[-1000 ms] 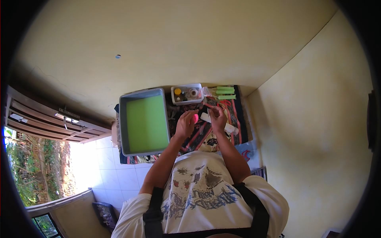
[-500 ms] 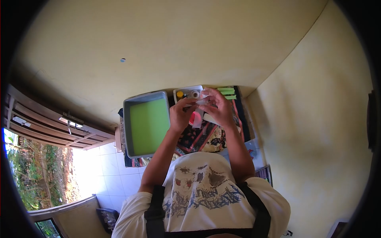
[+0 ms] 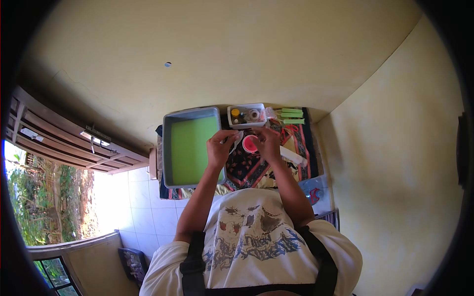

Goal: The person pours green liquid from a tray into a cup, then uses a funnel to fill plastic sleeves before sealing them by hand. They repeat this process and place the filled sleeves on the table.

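Observation:
My left hand (image 3: pixel 219 149) is closed in a pinch on a thin, translucent plastic strip (image 3: pixel 238 138), which hangs beside its fingertips. To the right of it, my right hand (image 3: pixel 267 144) has its fingers bent together; whatever they hold, if anything, is too small to make out. A round tub with a red inside and pale rim (image 3: pixel 249 143) sits on the patterned cloth (image 3: pixel 242 172), partly behind my right hand. Just beyond both hands stands a white basket (image 3: pixel 245 126) with a yellow-capped bottle (image 3: pixel 235 112) and a roll of tape (image 3: pixel 254 114) inside.
A grey tray (image 3: pixel 167 148) with a bright green inside lies at the left of the cloth. Green strips (image 3: pixel 292 113) rest at the back right. A white oblong piece (image 3: pixel 294 156) lies right of my right forearm. The wall rises directly behind.
My hands, close together on a translucent plastic piece before, are now further apart and lower, nearer my body. The head view has shifted, so the basket and red tub show more fully.

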Available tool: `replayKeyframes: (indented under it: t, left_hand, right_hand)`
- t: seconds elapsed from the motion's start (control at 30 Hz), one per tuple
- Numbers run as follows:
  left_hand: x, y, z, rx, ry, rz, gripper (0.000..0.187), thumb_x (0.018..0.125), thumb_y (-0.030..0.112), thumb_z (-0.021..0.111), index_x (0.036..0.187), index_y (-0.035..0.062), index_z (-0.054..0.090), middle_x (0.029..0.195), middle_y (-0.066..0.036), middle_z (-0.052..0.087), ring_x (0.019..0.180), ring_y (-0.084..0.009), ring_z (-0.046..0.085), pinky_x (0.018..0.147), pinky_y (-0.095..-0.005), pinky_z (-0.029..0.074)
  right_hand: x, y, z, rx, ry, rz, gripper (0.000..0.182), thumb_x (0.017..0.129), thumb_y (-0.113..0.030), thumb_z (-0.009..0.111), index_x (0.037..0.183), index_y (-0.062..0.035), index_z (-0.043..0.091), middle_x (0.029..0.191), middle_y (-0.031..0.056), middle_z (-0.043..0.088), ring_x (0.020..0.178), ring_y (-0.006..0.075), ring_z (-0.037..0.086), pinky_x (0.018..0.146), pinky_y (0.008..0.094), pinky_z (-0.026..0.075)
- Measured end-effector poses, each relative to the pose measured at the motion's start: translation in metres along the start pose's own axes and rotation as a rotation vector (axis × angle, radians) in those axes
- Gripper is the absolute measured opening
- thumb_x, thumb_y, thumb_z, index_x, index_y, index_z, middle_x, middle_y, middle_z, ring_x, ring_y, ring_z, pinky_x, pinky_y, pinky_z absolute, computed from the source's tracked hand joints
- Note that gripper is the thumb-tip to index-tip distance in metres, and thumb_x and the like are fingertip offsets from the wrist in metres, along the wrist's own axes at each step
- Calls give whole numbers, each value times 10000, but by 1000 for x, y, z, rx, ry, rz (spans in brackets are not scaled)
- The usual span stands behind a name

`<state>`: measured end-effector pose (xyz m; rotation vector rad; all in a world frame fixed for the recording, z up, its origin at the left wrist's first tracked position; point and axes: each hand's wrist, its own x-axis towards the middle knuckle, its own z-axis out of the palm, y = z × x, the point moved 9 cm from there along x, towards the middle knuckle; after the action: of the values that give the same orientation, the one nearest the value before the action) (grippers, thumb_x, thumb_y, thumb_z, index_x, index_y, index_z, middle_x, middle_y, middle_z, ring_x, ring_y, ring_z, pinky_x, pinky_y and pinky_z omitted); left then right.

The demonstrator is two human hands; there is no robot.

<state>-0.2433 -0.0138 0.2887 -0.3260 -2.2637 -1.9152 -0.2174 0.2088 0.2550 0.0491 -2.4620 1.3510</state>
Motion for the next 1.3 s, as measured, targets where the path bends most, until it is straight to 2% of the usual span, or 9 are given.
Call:
replayKeyframes:
  t: [0.07,0.17,0.4,0.57,0.7,0.83,0.93,1.1,1.3]
  left_hand:
    - [-4,-5,-2,-8,46,-55,226,895,101,893,1104,27,849,1012,-95,844,956,-161,776,902,-321,592]
    - [-7,2,-4,26,95,-110,255,876,107,907,1114,33,852,988,-86,850,916,-151,779,882,-316,597]
    - [-12,4,0,81,112,-98,263,866,107,912,1113,38,852,974,-84,851,915,-143,786,876,-313,599]
    - [-14,6,5,84,120,-81,258,869,97,905,1115,40,849,972,-91,851,907,-142,789,875,-312,599]
    - [-14,2,10,22,122,-87,261,869,95,904,1118,42,846,969,-83,854,894,-136,790,868,-316,602]
    - [-12,13,12,100,141,-74,275,873,95,904,1132,31,838,972,-74,857,895,-127,793,847,-306,613]
    - [-10,21,19,0,95,-178,315,902,20,852,1212,-7,807,1010,-85,855,956,-122,787,953,-301,591]
    - [-6,28,29,-45,83,-94,317,913,17,843,1226,-15,801,1012,-85,855,958,-121,788,946,-305,595]
    - [-6,35,27,-57,96,-85,318,915,6,841,1229,-19,798,1010,-88,853,961,-122,789,947,-308,599]
  right_hand:
    - [-24,38,20,-349,-29,1,452,836,-143,913,1258,-78,765,1192,149,705,1070,316,746,921,431,624]
    - [-56,100,57,-362,-100,44,443,795,-183,941,1211,-121,802,1213,145,600,1136,361,659,977,465,577]
    - [-56,112,55,-281,-71,-56,236,801,-124,935,1012,-81,839,1223,127,596,1104,326,695,933,440,590]
    - [-49,101,31,-89,32,-19,221,834,-66,903,1036,-66,812,1273,141,617,993,305,759,930,428,602]
    - [-35,32,-38,-102,258,-190,191,890,-64,866,1068,-56,795,1317,164,687,1009,291,779,913,394,615]
    - [-15,-42,-101,-71,312,-228,169,959,-71,815,1127,-53,799,1252,147,778,1039,288,788,867,372,626]
    - [-1,-97,-136,-34,315,-304,201,982,-68,798,1182,-49,804,1216,140,806,1028,265,792,818,354,630]
    - [13,-151,-152,-18,239,-344,168,983,-72,799,1146,-34,810,1194,136,807,960,252,800,758,340,634]
    - [16,-158,-144,-54,223,-373,166,981,-72,800,1140,-26,807,1180,142,802,940,269,800,741,348,634]
